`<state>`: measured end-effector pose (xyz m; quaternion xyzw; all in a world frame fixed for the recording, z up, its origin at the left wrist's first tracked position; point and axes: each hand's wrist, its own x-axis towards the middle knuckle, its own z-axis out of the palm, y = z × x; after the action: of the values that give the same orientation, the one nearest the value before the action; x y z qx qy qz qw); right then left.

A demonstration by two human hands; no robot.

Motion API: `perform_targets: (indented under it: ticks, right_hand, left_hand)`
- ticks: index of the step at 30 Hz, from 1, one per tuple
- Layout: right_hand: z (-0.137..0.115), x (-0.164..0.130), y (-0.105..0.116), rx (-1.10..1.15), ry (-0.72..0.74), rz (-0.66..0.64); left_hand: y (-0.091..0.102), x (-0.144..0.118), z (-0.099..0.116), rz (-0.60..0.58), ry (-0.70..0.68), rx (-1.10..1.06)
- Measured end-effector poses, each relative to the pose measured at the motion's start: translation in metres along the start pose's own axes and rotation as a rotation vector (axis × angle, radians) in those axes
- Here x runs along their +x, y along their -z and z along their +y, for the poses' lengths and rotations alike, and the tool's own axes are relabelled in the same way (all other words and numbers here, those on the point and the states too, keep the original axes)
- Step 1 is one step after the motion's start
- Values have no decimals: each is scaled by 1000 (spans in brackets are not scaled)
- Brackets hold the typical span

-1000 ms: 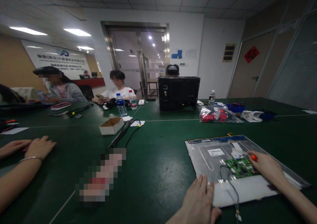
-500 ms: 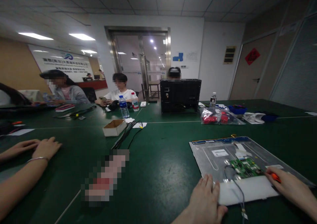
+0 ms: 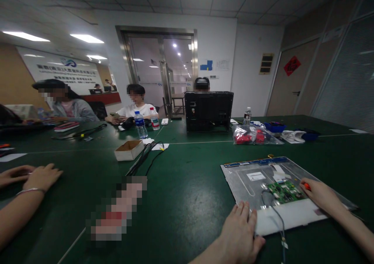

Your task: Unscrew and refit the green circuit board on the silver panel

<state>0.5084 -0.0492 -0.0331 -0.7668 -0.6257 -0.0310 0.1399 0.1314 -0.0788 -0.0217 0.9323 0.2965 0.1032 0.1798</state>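
A flat display panel (image 3: pixel 236 182) lies back side up on the table, with a green circuit board (image 3: pixel 284 192) on it and a white strip (image 3: pixel 288 217) along its near edge. A thin cable (image 3: pixel 281 221) runs from the board over that strip to the table. My left hand (image 3: pixel 239 233) rests with fingers stretched out at the panel's near left corner. At the right side of the board, my right hand (image 3: pixel 321 196) is closed around a small orange-handled tool (image 3: pixel 306 186); its tip is hidden.
A black monitor-like casing (image 3: pixel 209 112) stands across the green table (image 3: pixel 187 201). A plastic bag with red items (image 3: pixel 254 135), a blue container (image 3: pixel 274 127), bottles (image 3: pixel 140 125), an open box (image 3: pixel 128 150) and black cables (image 3: pixel 140 159) lie around. Another person's hands (image 3: pixel 41 178) rest at left.
My right hand has moved up and left with the orange-handled tool, from the white strip's right end to the circuit board's right side. My left hand stays in place. The view shifts slightly.
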Motion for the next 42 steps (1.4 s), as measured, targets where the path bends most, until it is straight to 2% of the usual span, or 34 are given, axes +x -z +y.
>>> perform_targets:
  ticks: [4, 8, 14, 16, 18, 21, 28, 33, 42]
  right_hand:
    - [-17, 13, 7, -5, 40, -94]
    - [-26, 30, 10, -89, 4, -80]
    - [-39, 43, 23, -85, -59, -53]
    - [-50, 41, 28, -61, -5, -82]
    - [-61, 36, 29, -57, 77, -167]
    - [-73, 29, 28, -134, 151, -219]
    - [-68, 26, 25, -225, 144, -255]
    - [-62, 32, 23, -248, 147, -261]
    - [-71, 35, 15, -272, 196, -188]
  left_hand:
    - [1, 0, 2, -3, 3, 11]
    - [0, 3, 2, 0, -13, 10]
    - [-7, 18, 4, 20, -60, 24]
    - [-8, 27, 7, 2, -64, 23]
    - [-9, 36, 11, -9, -64, 28]
    - [-14, 50, 18, -8, -81, 34]
    - [-31, 73, 29, 9, -67, 27]
    - [-32, 77, 32, 14, -67, 26]
    - [-32, 82, 32, 28, -73, 29]
